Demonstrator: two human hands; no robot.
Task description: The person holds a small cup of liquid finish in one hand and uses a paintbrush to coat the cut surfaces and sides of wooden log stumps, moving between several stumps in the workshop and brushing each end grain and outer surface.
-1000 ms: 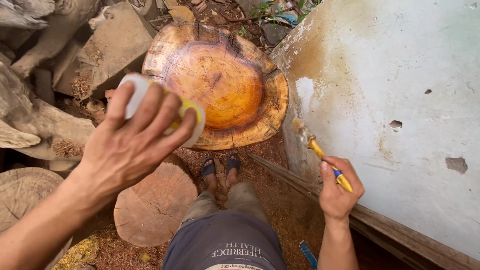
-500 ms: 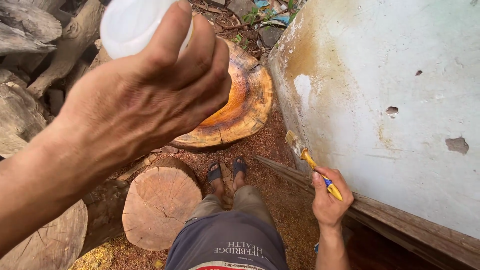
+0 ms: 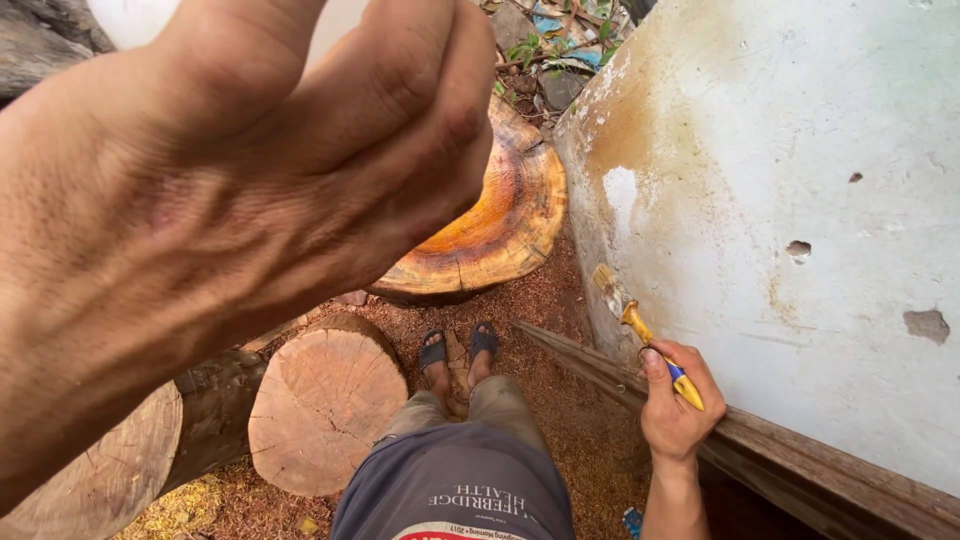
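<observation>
My left hand (image 3: 250, 170) is raised very close to the camera and fills the upper left. Its fingers wrap a white container (image 3: 130, 20), of which only a bit shows at the top edge. My right hand (image 3: 675, 400) hangs low on the right, shut on a paintbrush (image 3: 640, 325) with a yellow and blue handle. The bristles point up toward the stained white wall (image 3: 800, 150). A large varnished orange wood slab (image 3: 500, 220) lies ahead, partly hidden behind my left hand.
A cut log stump (image 3: 325, 400) sits left of my sandalled feet (image 3: 458, 352), and another log end (image 3: 95, 480) lies at the lower left. A wooden plank (image 3: 760, 440) runs along the base of the wall. Sawdust covers the ground; debris lies at the top.
My left hand with the white container has risen closer to the camera, now hiding most of the container and slab. My right hand with the brush has stayed roughly in place.
</observation>
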